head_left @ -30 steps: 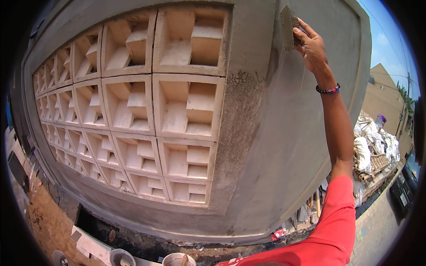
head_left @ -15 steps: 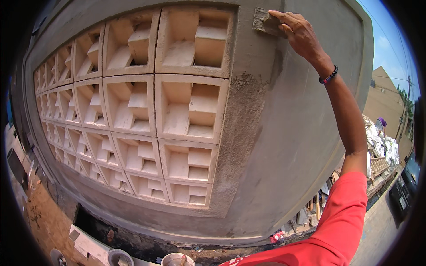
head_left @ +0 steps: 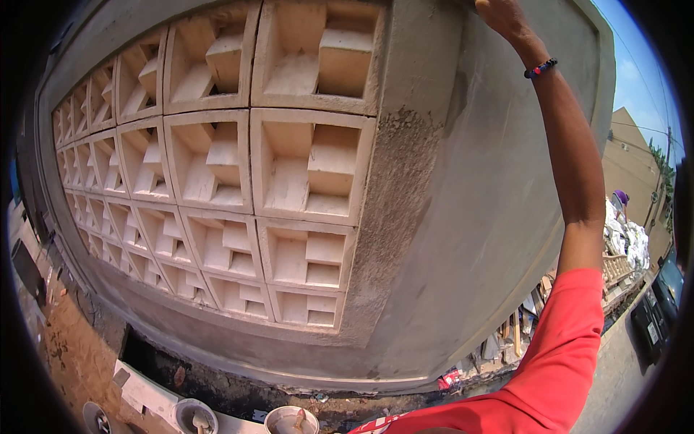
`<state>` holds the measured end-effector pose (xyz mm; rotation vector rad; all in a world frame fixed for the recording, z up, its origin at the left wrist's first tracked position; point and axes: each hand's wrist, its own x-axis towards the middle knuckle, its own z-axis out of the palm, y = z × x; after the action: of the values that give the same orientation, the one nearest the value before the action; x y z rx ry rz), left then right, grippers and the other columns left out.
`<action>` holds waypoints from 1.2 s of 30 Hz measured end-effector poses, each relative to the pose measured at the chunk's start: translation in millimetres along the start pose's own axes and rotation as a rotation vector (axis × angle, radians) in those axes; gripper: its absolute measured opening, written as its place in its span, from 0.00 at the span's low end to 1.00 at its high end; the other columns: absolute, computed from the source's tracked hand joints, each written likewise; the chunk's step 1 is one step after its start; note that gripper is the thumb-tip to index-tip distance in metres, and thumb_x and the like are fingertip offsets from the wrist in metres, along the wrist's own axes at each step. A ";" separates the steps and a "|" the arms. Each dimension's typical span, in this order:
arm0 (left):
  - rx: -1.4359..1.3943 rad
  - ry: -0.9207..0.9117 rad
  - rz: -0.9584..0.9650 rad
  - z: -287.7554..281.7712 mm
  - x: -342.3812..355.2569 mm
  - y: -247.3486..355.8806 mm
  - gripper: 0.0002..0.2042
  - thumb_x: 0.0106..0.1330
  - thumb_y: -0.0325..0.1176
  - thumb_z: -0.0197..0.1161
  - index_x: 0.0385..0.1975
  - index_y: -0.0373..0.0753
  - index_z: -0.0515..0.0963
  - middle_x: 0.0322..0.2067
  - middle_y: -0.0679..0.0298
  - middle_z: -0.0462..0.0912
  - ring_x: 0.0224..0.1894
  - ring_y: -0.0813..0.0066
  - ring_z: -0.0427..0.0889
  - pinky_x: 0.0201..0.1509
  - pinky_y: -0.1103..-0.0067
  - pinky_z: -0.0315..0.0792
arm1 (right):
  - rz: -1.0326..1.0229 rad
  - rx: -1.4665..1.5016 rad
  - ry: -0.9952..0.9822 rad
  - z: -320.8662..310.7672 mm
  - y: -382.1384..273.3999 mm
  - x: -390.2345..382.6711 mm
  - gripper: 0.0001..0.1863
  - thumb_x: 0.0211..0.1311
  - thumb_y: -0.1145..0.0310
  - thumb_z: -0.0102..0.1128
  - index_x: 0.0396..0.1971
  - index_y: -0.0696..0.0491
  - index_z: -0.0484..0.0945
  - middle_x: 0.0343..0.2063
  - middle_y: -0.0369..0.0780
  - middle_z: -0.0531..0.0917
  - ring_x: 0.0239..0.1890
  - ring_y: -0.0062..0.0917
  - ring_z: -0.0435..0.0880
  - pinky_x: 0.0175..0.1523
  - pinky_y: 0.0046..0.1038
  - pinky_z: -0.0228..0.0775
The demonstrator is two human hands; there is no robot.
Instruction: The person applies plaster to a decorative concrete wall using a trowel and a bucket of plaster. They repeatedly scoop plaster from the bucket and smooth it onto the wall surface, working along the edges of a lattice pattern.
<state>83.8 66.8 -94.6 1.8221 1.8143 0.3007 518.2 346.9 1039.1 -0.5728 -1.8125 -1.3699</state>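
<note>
My right hand (head_left: 499, 14) is raised to the top edge of the view, against the grey plastered wall (head_left: 477, 224), with a beaded bracelet (head_left: 540, 67) on the wrist. Its fingers and whatever they may hold are cut off or hidden up there. To its lower left is a band of rough render (head_left: 394, 181) bordering a panel of pale, patterned breeze blocks (head_left: 307, 166). I do not see my left hand.
A narrow dark drain (head_left: 155, 365) runs along the wall's foot, with a pale ledge (head_left: 148, 394), buckets (head_left: 291, 413) and sandy ground (head_left: 69, 354) nearby. At right are piled white sacks and timber (head_left: 625, 239), a small purple object, a dark vehicle (head_left: 650, 318) and overhead wires.
My right hand has risen to the top edge. The flat plastering tool it held on the wall earlier has gone out of sight.
</note>
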 end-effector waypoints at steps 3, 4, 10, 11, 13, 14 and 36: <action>-0.024 0.008 -0.021 3.3 -8.4 1.9 0.16 0.52 0.43 0.66 0.38 0.42 0.81 0.33 0.51 0.84 0.35 0.51 0.82 0.38 0.60 0.75 | -0.127 -0.042 -0.069 9.9 -85.1 -57.6 0.19 0.64 0.76 0.54 0.55 0.50 0.76 0.42 0.41 0.83 0.40 0.33 0.78 0.49 0.32 0.72; -0.033 0.013 -0.019 4.3 -6.9 0.5 0.16 0.52 0.43 0.66 0.38 0.42 0.81 0.33 0.50 0.84 0.35 0.51 0.82 0.38 0.60 0.75 | -0.079 0.004 -0.177 8.1 -115.0 -81.2 0.20 0.63 0.76 0.55 0.55 0.49 0.76 0.39 0.40 0.82 0.40 0.33 0.77 0.51 0.32 0.73; -0.099 0.058 -0.038 15.5 -6.0 -5.9 0.16 0.52 0.42 0.66 0.39 0.42 0.81 0.33 0.49 0.84 0.35 0.50 0.82 0.37 0.59 0.74 | -0.033 0.087 -0.202 -18.3 -138.6 -102.9 0.21 0.62 0.77 0.57 0.56 0.49 0.75 0.39 0.39 0.82 0.40 0.31 0.77 0.51 0.31 0.73; -0.121 0.064 -0.041 15.9 -8.2 -4.4 0.16 0.52 0.42 0.66 0.39 0.41 0.81 0.33 0.49 0.84 0.35 0.50 0.82 0.37 0.59 0.74 | -0.021 0.046 -0.096 -22.6 -119.9 -82.8 0.21 0.62 0.76 0.57 0.56 0.50 0.76 0.40 0.39 0.82 0.40 0.31 0.78 0.49 0.31 0.73; -0.211 0.082 -0.077 17.5 -10.1 -0.3 0.16 0.52 0.42 0.66 0.39 0.41 0.81 0.33 0.48 0.84 0.35 0.50 0.82 0.37 0.58 0.74 | 0.260 -0.128 -0.110 -19.4 -61.3 -34.4 0.19 0.62 0.76 0.57 0.54 0.53 0.76 0.41 0.42 0.83 0.41 0.34 0.79 0.50 0.32 0.73; -0.310 0.098 -0.126 15.4 -12.6 -0.7 0.16 0.52 0.42 0.66 0.39 0.41 0.81 0.33 0.48 0.84 0.35 0.50 0.82 0.37 0.58 0.74 | 0.280 -0.149 -0.062 -20.3 -43.5 -23.4 0.18 0.61 0.75 0.56 0.52 0.56 0.76 0.41 0.45 0.83 0.42 0.36 0.80 0.50 0.32 0.73; -0.081 0.092 0.054 20.5 -15.3 -21.3 0.12 0.55 0.34 0.62 0.39 0.42 0.73 0.36 0.51 0.79 0.35 0.50 0.81 0.33 0.59 0.75 | 0.025 -0.031 -0.084 -4.4 -96.4 -79.0 0.22 0.57 0.81 0.55 0.53 0.55 0.75 0.45 0.42 0.82 0.45 0.36 0.79 0.52 0.33 0.72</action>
<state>75.3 46.2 -119.4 1.8300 1.7890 0.4789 495.4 319.8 919.6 -0.6764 -1.8476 -1.3782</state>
